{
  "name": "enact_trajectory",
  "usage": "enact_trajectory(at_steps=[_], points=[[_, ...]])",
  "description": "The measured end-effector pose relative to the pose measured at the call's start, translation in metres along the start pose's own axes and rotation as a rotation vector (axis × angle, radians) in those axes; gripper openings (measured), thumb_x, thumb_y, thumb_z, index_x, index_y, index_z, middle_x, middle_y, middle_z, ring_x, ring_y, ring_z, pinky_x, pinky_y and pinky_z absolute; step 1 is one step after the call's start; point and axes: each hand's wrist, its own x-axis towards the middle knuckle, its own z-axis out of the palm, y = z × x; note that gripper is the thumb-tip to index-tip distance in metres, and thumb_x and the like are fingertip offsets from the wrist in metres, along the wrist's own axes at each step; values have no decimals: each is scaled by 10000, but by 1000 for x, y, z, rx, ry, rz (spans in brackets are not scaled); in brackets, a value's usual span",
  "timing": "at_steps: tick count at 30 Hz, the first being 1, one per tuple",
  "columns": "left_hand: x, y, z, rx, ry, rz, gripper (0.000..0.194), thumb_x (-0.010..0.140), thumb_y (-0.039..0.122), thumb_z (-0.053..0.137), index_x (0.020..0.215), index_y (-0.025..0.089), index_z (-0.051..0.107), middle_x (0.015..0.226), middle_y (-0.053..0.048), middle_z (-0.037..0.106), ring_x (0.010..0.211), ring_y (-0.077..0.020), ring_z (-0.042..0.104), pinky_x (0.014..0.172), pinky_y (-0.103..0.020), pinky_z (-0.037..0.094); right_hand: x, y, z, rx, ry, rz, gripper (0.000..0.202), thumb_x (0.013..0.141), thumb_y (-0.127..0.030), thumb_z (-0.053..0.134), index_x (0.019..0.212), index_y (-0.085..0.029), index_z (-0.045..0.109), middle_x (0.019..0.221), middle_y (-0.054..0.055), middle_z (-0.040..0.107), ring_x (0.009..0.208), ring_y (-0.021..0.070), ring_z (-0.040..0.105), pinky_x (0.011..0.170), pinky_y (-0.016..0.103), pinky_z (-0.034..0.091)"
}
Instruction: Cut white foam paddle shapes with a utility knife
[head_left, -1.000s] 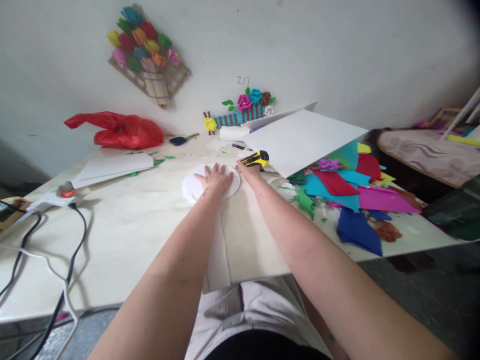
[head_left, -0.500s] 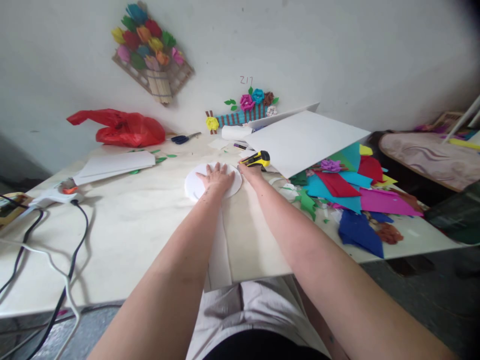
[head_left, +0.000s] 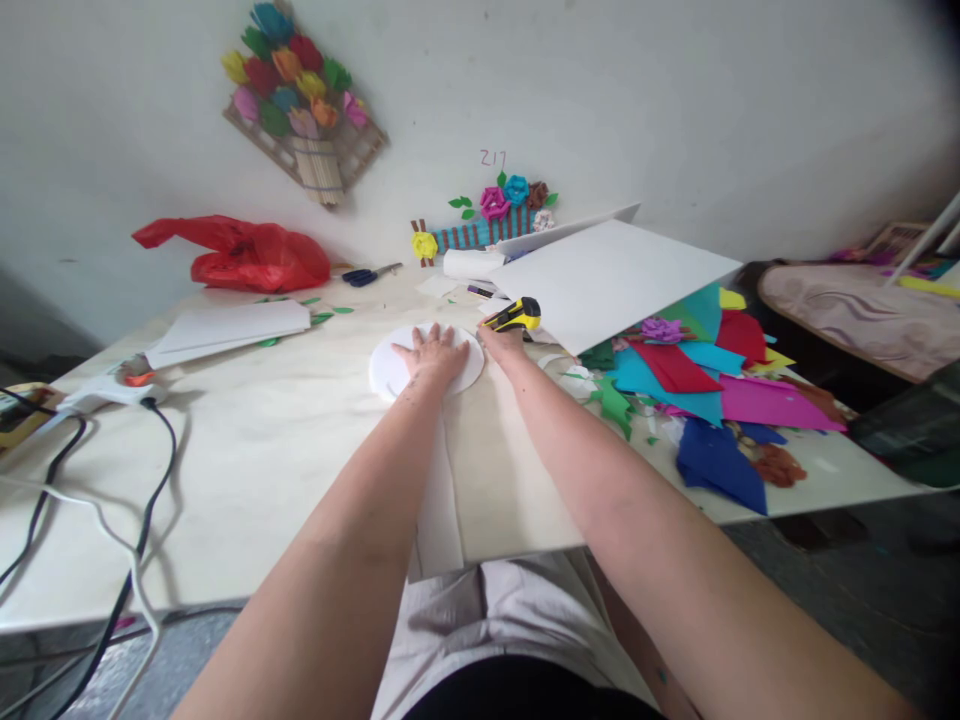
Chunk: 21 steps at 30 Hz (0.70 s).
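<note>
Gripping cutter (head_left: 523,314), right hand (head_left: 501,345) beside edge of white disc (head_left: 386,366).

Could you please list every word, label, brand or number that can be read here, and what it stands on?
"Z17" or "217" (the first mark is unclear): writing on the wall.
Utility knife: any marking too small to read.
Small dark item behind it: too small to read.
Yellow item, left edge: too blurred.
</note>
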Motion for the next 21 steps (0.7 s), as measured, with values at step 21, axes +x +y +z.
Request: enact_trajectory(at_steps=[21], points=[[-3, 2, -4, 3, -12, -9, 650, 876, 597, 249, 1488, 398, 341, 1614, 49, 216, 1480, -356, 81, 1098, -734, 48, -13, -18, -12, -137, 87, 59, 116, 722, -279, 613, 716, -173, 660, 794, 93, 717, 971, 287, 691, 868, 373, 534]])
